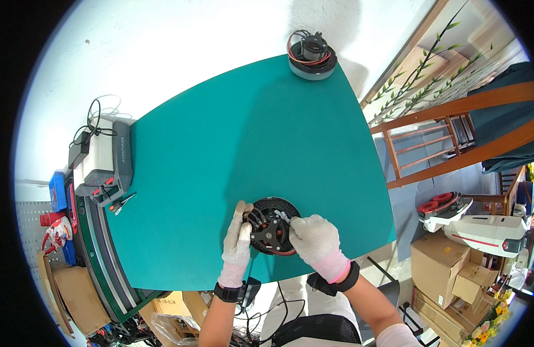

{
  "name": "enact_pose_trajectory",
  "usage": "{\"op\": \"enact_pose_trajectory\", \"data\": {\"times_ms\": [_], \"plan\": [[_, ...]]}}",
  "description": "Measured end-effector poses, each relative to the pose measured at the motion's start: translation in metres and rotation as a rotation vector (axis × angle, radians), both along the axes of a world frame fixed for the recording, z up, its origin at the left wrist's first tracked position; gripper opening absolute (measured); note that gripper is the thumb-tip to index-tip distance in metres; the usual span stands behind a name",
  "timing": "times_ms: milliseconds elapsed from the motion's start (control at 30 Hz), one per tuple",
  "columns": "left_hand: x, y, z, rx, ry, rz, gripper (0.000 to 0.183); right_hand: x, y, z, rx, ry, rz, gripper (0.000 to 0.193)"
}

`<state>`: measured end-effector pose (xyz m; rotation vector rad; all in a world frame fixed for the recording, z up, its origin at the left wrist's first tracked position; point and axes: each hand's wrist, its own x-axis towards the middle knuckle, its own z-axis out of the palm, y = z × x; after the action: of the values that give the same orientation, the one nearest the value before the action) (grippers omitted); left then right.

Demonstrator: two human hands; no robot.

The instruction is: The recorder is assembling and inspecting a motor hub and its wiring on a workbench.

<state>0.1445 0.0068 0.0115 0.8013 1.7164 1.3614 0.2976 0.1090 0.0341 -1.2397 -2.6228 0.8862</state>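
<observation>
At the worktop's (180, 173) nine o'clock edge we see a grey case (123, 151) and, just beside it, a tool (116, 206). Farther out, we have a wooden frame (463, 109) at three, cartons (435, 269) and flowers (481, 334) at four, another carton (82, 295) at eight.

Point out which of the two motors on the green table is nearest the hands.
The near-edge motor, between the left hand and right hand; the other motor sits at the far right corner of the table, no hand by it.

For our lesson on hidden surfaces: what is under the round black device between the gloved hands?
Green tabletop shows around the round black device; what lies directly beneath is covered and cannot be seen.
</observation>
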Motion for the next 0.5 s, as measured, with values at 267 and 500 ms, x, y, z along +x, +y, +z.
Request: {"op": "enact_pose_trajectory", "data": {"times_ms": [267, 500], "plan": [[-0.004, -0.001, 0.001, -0.029, -0.008, -0.026, 0.050, -0.010, 0.009, -0.001, -0.057, -0.099, 0.105, 0.010], [-0.006, -0.006, -0.022, -0.096, -0.068, 0.023, 0.043, -0.017, 0.014, 0.000, -0.122, -0.191, 0.028, 0.014]]}}
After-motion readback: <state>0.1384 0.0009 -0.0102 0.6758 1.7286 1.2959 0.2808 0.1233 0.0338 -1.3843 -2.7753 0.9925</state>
